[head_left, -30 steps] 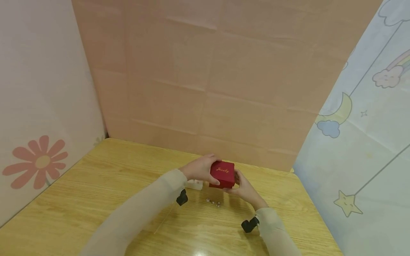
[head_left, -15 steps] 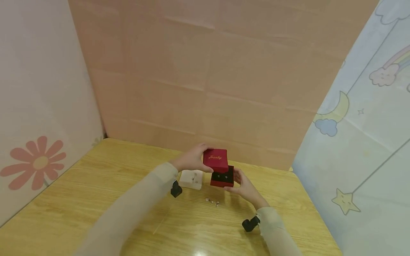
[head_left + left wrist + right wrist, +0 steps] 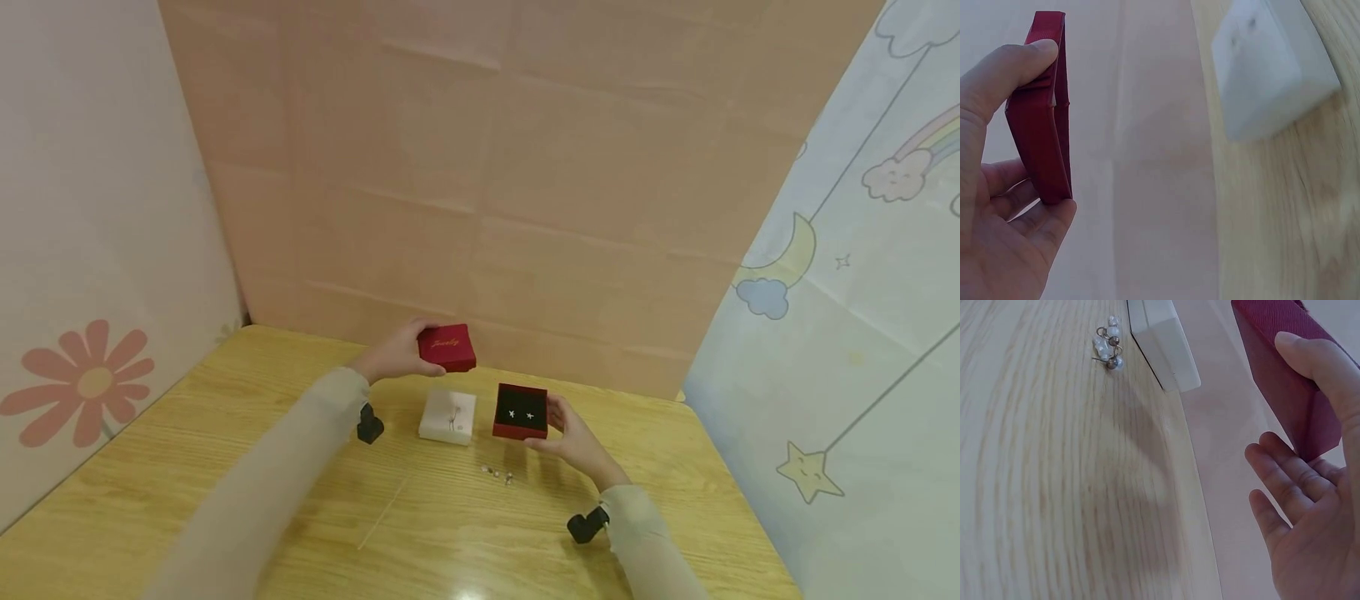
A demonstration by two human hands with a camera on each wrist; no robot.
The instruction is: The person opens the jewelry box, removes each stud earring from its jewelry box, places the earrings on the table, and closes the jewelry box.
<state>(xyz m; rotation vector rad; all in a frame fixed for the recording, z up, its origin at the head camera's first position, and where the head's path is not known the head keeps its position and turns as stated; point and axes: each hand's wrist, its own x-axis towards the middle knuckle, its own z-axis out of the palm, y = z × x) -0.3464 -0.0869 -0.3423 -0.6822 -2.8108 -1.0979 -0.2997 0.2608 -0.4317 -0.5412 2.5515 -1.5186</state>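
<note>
Holding a red lid (image 3: 447, 347) pinched in our left hand (image 3: 395, 357), our right hand (image 3: 573, 436) grips the open box (image 3: 521, 412). Tilting it could spill the studs (image 3: 521, 414) inside.

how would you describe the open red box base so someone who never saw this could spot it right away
On the wooden table, look near the far edge in front of the pink backdrop, to the right of the white box. The red box base is held there by the right hand. Unlike the closed-looking red lid in the left hand, it shows a black lining with two small sparkly earrings.
</note>
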